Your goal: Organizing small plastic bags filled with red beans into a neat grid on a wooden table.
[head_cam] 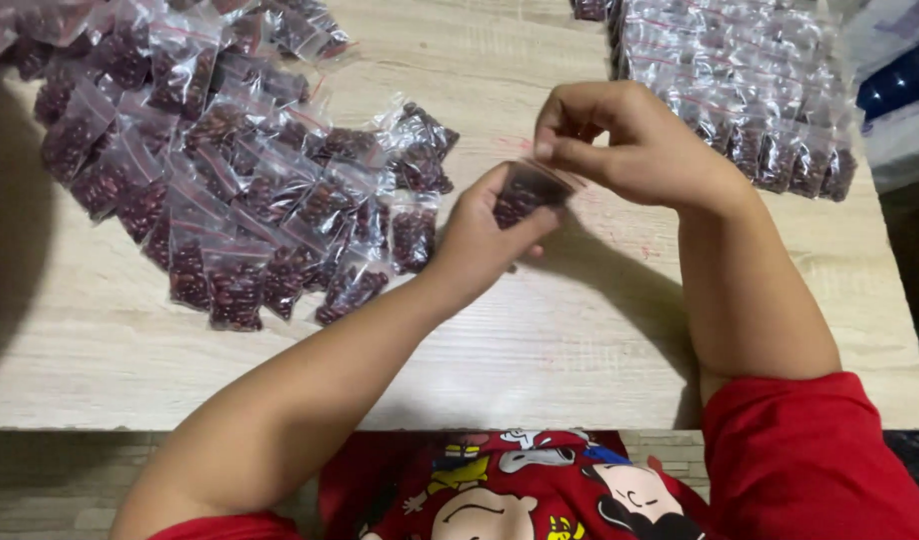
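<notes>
A small clear plastic bag of dark red beans (525, 192) is held above the light wooden table (540, 340). My left hand (485, 240) grips its lower part from below. My right hand (630, 140) pinches the bag's top edge with fingertips, curled over it from the right. Both arms reach in from the bottom; red sleeves show at the lower edge.
A loose pile of several filled bean bags (230, 170) spreads over the table's left half. A tidier stack of similar bags (750, 90) lies at the back right. A dark blue and white object (905, 90) sits beyond the table's right edge.
</notes>
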